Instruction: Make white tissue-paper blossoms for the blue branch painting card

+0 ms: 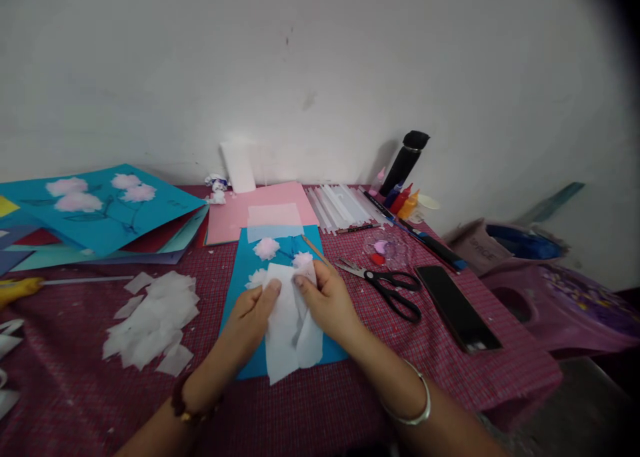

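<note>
A folded white tissue [287, 324] is pinched between both hands over a blue sheet [243, 337]. My left hand [254, 314] grips its left edge with the thumb on top. On the other side, my right hand [327, 300] holds the tissue's upper right part, and a brown pencil [314, 249] sticks out beyond its fingers. Fluffy pale flowers [266, 248] lie on the blue sheet, partly covered by the tissue. Beside my right hand are black-handled scissors [395, 287]. Left of my left hand is a pile of white tissue squares [155, 320].
A larger blue sheet with pink flowers [113, 210] rests on coloured papers at the left. Behind are pink paper [225, 220], white sticks [340, 207], a black bottle [404, 164] and paint bottles [401, 199]. A phone [457, 307] lies at the right, near pink stools [540, 304].
</note>
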Action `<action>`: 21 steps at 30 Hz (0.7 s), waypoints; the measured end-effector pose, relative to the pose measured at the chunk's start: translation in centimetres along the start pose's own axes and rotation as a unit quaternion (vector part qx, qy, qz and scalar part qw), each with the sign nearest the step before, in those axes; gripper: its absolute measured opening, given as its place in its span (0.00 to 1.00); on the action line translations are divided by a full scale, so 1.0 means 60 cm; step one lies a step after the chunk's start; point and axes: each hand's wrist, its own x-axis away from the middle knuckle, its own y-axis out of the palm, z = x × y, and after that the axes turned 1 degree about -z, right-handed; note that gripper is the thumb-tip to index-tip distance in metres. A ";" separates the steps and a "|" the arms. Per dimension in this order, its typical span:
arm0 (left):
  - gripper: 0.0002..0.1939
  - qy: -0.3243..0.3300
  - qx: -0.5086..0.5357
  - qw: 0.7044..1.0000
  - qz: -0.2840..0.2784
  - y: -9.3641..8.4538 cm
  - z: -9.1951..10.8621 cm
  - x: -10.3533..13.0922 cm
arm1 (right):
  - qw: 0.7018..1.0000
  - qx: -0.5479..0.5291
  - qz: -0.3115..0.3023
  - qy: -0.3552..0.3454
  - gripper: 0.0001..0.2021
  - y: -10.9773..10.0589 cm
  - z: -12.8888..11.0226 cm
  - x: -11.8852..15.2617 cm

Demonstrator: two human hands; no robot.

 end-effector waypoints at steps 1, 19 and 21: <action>0.23 0.010 -0.016 1.000 0.021 0.001 0.005 0.002 | 1.000 0.012 0.008 -0.002 0.07 -0.002 0.000 -0.001; 0.19 -0.011 0.128 0.992 0.000 0.000 0.002 -0.007 | 0.998 0.035 -0.053 -0.022 0.05 -0.005 0.006 0.005; 0.19 -0.041 0.142 0.989 -0.015 -0.004 0.014 -0.009 | 0.998 -0.031 -0.057 0.018 0.08 -0.004 0.000 -0.004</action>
